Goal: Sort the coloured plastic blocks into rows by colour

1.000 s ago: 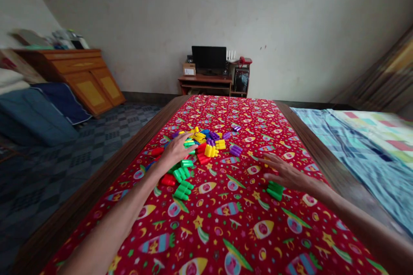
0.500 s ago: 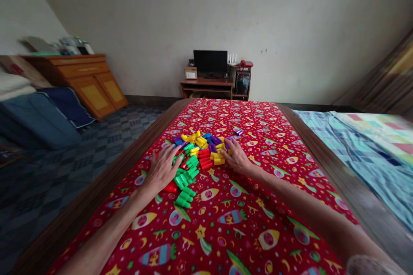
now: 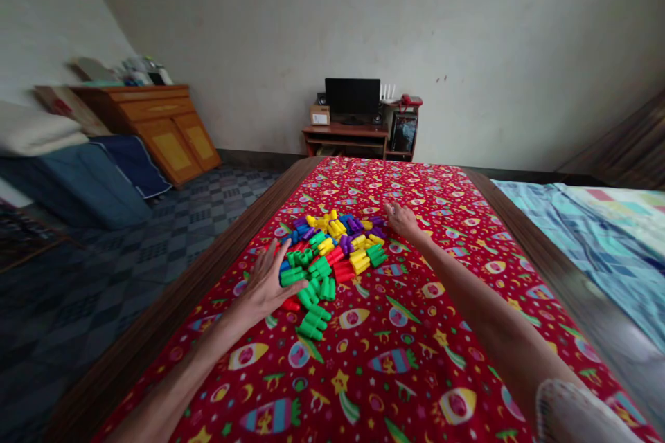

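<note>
A heap of plastic toy building blocks in green, red, yellow, blue and purple lies on a red cloth printed with rockets and stars. At its left edge rests my left hand, open, with fingers spread and the thumb against the green blocks. Beyond the heap's right far side, my right hand is closed low over the cloth, fingers curled down where a loose purple block lay. The hand hides that block. Nearest me in the heap is a green block, and a red block lies partly beside my left thumb.
The red cloth covers a long table with brown wooden edges. Beyond it stands a desk with a monitor. A wooden cabinet is at the left, and a bed with a blue sheet at the right.
My right hand has left the heap's right side, moved outward and away to the loose purple block, and closed. It uncovered a green block there. My left hand stays at the left edge, fingers spread.
</note>
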A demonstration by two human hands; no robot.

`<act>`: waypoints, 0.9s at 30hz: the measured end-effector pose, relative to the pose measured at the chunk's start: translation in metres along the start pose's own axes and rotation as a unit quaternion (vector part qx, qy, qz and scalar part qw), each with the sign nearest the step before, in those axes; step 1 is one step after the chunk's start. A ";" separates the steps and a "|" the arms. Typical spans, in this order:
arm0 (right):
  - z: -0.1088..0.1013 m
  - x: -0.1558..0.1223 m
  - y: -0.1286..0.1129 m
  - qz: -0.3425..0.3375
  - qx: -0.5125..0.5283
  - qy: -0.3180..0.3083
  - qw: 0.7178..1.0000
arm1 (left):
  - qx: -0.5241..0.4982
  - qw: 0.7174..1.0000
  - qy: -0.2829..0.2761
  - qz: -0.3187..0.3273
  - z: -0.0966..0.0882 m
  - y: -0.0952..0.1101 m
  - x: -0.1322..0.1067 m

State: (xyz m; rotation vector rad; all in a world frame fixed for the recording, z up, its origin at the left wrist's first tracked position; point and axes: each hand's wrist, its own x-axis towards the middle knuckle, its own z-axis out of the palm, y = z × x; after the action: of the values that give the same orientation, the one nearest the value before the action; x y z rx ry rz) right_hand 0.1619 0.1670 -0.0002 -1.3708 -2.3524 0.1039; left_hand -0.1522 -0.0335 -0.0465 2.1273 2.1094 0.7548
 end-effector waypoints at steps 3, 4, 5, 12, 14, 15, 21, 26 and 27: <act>0.011 -0.004 -0.020 0.006 0.028 -0.023 0.999 | -0.013 0.999 -0.033 0.038 0.004 0.007 -0.004; 0.015 -0.005 -0.033 -0.002 0.042 -0.034 0.999 | -0.010 0.998 -0.043 0.049 0.006 0.013 -0.005; 0.019 -0.006 -0.048 -0.014 0.064 -0.047 0.997 | -0.005 0.997 -0.049 0.055 0.007 0.020 -0.006; 0.027 -0.012 -0.124 -0.068 0.271 -0.074 0.957 | 0.020 0.999 0.021 0.025 0.011 0.051 0.015; 0.018 -0.016 -0.127 -0.110 0.313 -0.083 0.940 | 0.019 0.999 0.031 0.029 0.004 0.050 0.025; 0.012 -0.020 -0.124 -0.130 0.327 -0.088 0.932 | 0.016 0.999 0.033 0.037 0.000 0.048 0.030; -0.020 -0.076 -0.074 -0.228 0.219 -0.159 0.935 | 0.043 0.995 0.083 0.038 -0.022 0.012 0.051; -0.005 -0.110 -0.070 -0.271 0.107 -0.179 0.940 | -0.048 0.999 -0.007 -0.005 -0.012 -0.006 0.073; 0.001 -0.107 -0.075 -0.268 0.105 -0.167 0.943 | -0.061 0.998 -0.025 0.010 -0.010 -0.004 0.077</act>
State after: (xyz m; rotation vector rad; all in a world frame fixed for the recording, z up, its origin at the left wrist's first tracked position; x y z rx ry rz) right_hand 0.1461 0.0377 -0.0143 -0.6144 -2.8092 0.4396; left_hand -0.1632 0.0371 -0.0160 2.0844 1.9676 0.8005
